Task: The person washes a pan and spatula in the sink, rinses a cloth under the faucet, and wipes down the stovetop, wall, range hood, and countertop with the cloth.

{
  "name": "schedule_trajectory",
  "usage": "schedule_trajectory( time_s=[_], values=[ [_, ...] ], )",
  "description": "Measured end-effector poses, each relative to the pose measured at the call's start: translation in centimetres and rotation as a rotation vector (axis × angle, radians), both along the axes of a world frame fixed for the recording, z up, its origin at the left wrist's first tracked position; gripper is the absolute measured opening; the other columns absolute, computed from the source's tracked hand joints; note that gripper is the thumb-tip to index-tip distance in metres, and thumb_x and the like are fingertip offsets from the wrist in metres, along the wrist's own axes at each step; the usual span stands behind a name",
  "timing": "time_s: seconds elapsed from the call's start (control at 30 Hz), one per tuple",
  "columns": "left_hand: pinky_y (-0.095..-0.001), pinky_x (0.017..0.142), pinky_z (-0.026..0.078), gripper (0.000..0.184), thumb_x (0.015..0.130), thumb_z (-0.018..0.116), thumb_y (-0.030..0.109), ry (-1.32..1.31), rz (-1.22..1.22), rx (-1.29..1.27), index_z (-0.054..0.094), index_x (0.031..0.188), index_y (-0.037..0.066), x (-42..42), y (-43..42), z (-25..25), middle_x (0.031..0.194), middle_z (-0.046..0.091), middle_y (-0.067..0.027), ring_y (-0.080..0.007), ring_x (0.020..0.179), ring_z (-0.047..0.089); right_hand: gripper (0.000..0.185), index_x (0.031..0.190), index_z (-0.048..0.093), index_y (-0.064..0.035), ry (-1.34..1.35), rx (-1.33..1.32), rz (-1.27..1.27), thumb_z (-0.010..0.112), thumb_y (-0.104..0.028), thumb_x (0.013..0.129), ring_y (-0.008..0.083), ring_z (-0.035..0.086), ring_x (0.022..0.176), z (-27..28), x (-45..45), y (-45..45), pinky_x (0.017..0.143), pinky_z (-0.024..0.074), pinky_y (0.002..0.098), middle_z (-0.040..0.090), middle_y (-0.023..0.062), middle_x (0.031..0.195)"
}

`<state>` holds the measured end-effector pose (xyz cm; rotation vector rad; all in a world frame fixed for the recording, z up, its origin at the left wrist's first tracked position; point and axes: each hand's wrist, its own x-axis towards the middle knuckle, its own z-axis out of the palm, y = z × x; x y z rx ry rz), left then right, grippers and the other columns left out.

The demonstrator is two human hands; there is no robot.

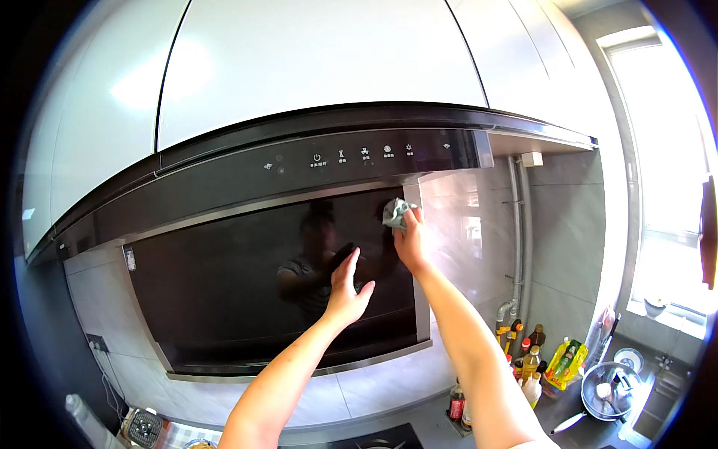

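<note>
A bunched, pale grey-green cloth (396,214) is pinched in my right hand (410,238), against the upper right corner of the range hood's dark glossy panel (224,292). My left hand (348,290) is in front of the panel, right of its middle, with thumb and fingers apart and nothing in it. Whether its fingertips touch the glass I cannot tell. Above the panel runs the hood's black control strip (292,159) with several white icons. The panel mirrors a person with a raised arm.
White cabinets (321,60) hang above the hood. Below at right, several sauce bottles (530,363), a yellow packet (566,364) and a glass-lidded pan (611,391) stand near the sink (669,396). A stove (374,440) lies underneath; grey pipes (520,239) run up the wall.
</note>
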<state>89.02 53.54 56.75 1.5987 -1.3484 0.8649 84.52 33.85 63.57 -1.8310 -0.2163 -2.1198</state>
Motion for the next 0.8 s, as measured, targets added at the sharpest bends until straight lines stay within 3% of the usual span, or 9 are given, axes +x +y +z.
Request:
schedule_trajectory(
  time_s=[0.2, 0.33, 0.4, 0.5, 0.53, 0.6, 0.63, 0.73, 0.8],
  values=[
    [-0.0449, 0.113, 0.026, 0.082, 0.08, 0.072, 0.018, 0.052, 0.027, 0.149, 0.027, 0.149, 0.012, -2.0, 1.3, -1.8, 0.147, 0.034, -0.0209, -0.0379, 0.135, 0.032, 0.025, 0.096, 0.061, -0.0035, 0.355, 0.192, -0.099, 0.068, -0.01, 0.073, 0.0419, 0.061, 0.086, -4.5, -4.6, -2.1, 0.073, 0.0495, 0.0445, 0.061, 0.0203, 0.093],
    [-0.0455, 0.114, 0.024, 0.081, 0.08, 0.073, 0.018, 0.072, 0.057, 0.179, 0.029, 0.148, 0.011, -2.5, 2.6, -2.9, 0.148, 0.033, -0.0226, -0.0389, 0.136, 0.031, 0.032, 0.103, 0.063, -0.005, 0.559, 0.368, 0.17, 0.07, -0.013, 0.072, 0.0387, 0.062, 0.101, -4.8, -9.0, 3.1, 0.079, 0.0505, 0.0416, 0.064, 0.0243, 0.11],
    [-0.0456, 0.113, 0.026, 0.08, 0.079, 0.073, 0.016, 0.054, 0.07, 0.158, 0.032, 0.147, 0.011, -3.1, 3.6, -3.4, 0.148, 0.033, -0.0229, -0.0392, 0.136, 0.032, 0.033, 0.102, 0.062, -0.0032, 0.404, 0.011, -0.093, 0.07, -0.013, 0.072, 0.0394, 0.059, 0.104, -8.7, -7.5, 3.5, 0.082, 0.0492, 0.0421, 0.061, 0.0228, 0.111],
    [-0.0478, 0.11, 0.03, 0.08, 0.077, 0.073, 0.016, -0.009, 0.064, 0.142, 0.034, 0.146, 0.013, -4.2, 4.9, -4.5, 0.148, 0.034, -0.0189, -0.0396, 0.133, 0.034, 0.039, 0.106, 0.051, -0.0014, 0.465, -0.087, 0.168, 0.068, -0.011, 0.071, 0.0416, 0.057, 0.103, -10.2, -10.8, 8.4, 0.083, 0.0491, 0.046, 0.047, 0.0222, 0.12],
    [-0.0482, 0.109, 0.032, 0.077, 0.076, 0.072, 0.015, -0.013, 0.053, 0.151, 0.038, 0.144, 0.013, -5.3, 5.5, -4.7, 0.147, 0.036, -0.0182, -0.0393, 0.132, 0.035, 0.039, 0.109, 0.048, -0.0029, 0.363, -0.103, 0.202, 0.064, -0.007, 0.074, 0.0417, 0.059, 0.097, -11.0, -10.7, 9.3, 0.08, 0.0501, 0.044, 0.054, 0.0229, 0.111],
    [-0.047, 0.108, 0.033, 0.075, 0.077, 0.072, 0.013, -0.023, 0.007, 0.174, 0.038, 0.143, 0.01, -6.5, 6.1, -5.9, 0.145, 0.039, -0.0185, -0.0382, 0.131, 0.038, 0.036, 0.11, 0.047, -0.0038, 0.59, 0.115, 0.506, 0.062, -0.005, 0.077, 0.043, 0.061, 0.089, -13.0, -11.1, 10.6, 0.076, 0.0506, 0.04, 0.061, 0.0212, 0.096],
    [-0.0452, 0.107, 0.033, 0.074, 0.077, 0.071, 0.011, -0.035, -0.076, 0.143, 0.038, 0.143, 0.006, -6.6, 6.3, -6.9, 0.141, 0.044, -0.0192, -0.0377, 0.128, 0.042, 0.032, 0.11, 0.047, -0.0038, 0.532, 0.119, 0.523, 0.059, -0.003, 0.08, 0.0405, 0.064, 0.081, -13.8, -11.7, 11.8, 0.073, 0.0502, 0.0368, 0.062, 0.0196, 0.083],
    [-0.0427, 0.108, 0.033, 0.071, 0.081, 0.071, 0.011, 0.086, -0.112, 0.154, 0.037, 0.143, 0.003, -7.8, 7.4, -11.0, 0.137, 0.048, -0.0202, -0.0363, 0.126, 0.045, 0.025, 0.107, 0.051, -0.004, 0.552, 0.256, 0.7, 0.06, -0.004, 0.084, 0.0156, 0.061, 0.084, -18.3, -11.7, 12.4, 0.076, 0.0488, 0.0315, 0.063, 0.0102, 0.089],
    [-0.0404, 0.106, 0.037, 0.07, 0.089, 0.067, 0.021, 0.256, -0.017, 0.222, 0.031, 0.147, 0.004, -8.6, 8.2, -14.8, 0.141, 0.045, -0.02, -0.0323, 0.129, 0.044, 0.023, 0.106, 0.053, -0.0048, 0.576, 0.445, 0.798, 0.062, -0.006, 0.085, 0.0111, 0.057, 0.087, -21.6, -12.1, 12.8, 0.077, 0.0482, 0.0297, 0.063, 0.006, 0.092]
  ],
)
